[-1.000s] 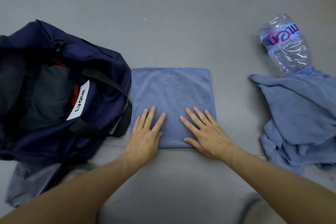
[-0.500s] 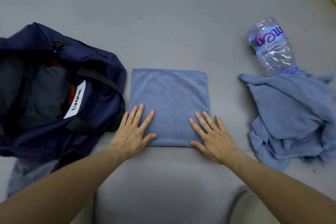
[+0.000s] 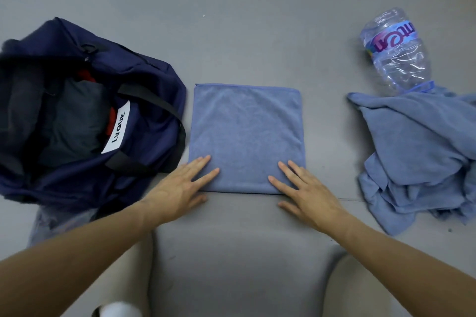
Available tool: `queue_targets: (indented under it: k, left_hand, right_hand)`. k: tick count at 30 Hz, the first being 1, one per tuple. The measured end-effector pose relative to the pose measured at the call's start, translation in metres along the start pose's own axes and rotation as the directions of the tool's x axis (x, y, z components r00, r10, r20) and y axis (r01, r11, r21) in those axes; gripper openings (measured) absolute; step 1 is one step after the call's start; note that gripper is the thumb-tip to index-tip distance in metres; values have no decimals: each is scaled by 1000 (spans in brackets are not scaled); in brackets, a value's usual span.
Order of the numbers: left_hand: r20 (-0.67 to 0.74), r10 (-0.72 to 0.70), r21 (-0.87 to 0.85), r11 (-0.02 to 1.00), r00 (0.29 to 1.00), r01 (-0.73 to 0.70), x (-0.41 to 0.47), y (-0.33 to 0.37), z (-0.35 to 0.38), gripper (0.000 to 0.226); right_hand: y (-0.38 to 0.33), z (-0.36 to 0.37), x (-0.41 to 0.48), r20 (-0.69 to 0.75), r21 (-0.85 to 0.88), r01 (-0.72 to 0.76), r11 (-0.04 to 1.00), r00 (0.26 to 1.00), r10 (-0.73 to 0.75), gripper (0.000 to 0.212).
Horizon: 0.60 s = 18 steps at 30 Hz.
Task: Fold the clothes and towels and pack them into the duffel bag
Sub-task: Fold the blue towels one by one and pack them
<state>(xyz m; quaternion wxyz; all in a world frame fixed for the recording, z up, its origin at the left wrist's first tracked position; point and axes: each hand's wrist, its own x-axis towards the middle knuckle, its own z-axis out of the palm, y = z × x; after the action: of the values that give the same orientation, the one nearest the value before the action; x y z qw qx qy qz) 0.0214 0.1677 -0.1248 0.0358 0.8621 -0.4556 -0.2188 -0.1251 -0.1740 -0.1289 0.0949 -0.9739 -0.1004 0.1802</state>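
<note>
- Your left hand point(image 3: 180, 188) lies flat with its fingers straight and slightly spread, gripping nothing. Its fingertips press the near left corner of the towel point(image 3: 247, 134), and the thumb rests on the grey surface point(image 3: 237, 20) just off the towel's near edge.
- Your right hand point(image 3: 306, 193) mirrors it: flat, fingers straight and apart, fingertips on the near right corner, thumb on the surface.
- The towel is blue and folded into a flat square. It lies between your hands and stretches away beyond your fingertips.
- The bag point(image 3: 144, 90) is navy and sits just outside your left hand with its mouth open. Its side comes right up to the towel's left edge, though you cannot tell whether they touch.
- A black strap point(image 3: 164, 108) arches over the bag's side just beyond your left fingertips.
- Inside the bag lie dark clothes point(image 3: 69, 123) with a bit of red showing beside them, and a white label point(image 3: 116, 130) hangs at the rim.
- A pile point(image 3: 417, 152) of crumpled blue cloth lies well out from your right hand, on its outer side.
- A clear bottle point(image 3: 394, 51) lies beyond the pile, with its near end meeting the pile's far edge.
</note>
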Motion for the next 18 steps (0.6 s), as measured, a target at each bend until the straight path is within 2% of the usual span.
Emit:
queue_targets:
  k: [3, 6, 10, 14, 15, 16, 18]
  left_hand:
    - [-69, -49, -43, 998, 996, 46, -3, 6, 9, 77]
    - [-77, -76, 2, 997, 994, 77, -1, 6, 2, 66]
    - [-119, -134, -20, 991, 984, 132, 10, 13, -11, 59]
    - [-235, -194, -168, 973, 952, 157, 17, 17, -21, 40]
    - [-263, -214, -215, 964, 941, 159, 18, 17, -26, 37]
    - [-273, -232, -261, 952, 934, 160, 19, 17, -30, 32]
    - [-243, -272, -330, 926, 931, 185, 17, 17, -37, 20]
  right_hand:
    - [-7, 0, 3, -107, 107, -64, 992, 991, 76, 43]
    - [-14, -9, 6, -159, 215, -92, 972, 979, 128, 35]
    - [-16, -39, 8, -64, 485, -248, 839, 946, 317, 27]
    - [-16, -42, 7, -83, 550, -226, 804, 943, 322, 17]
    - [-16, -41, 7, -56, 542, -235, 806, 948, 314, 19]
    - [-15, -37, 6, -32, 499, -238, 833, 956, 292, 33]
    - [-12, -25, 3, -55, 320, -143, 937, 984, 169, 55]
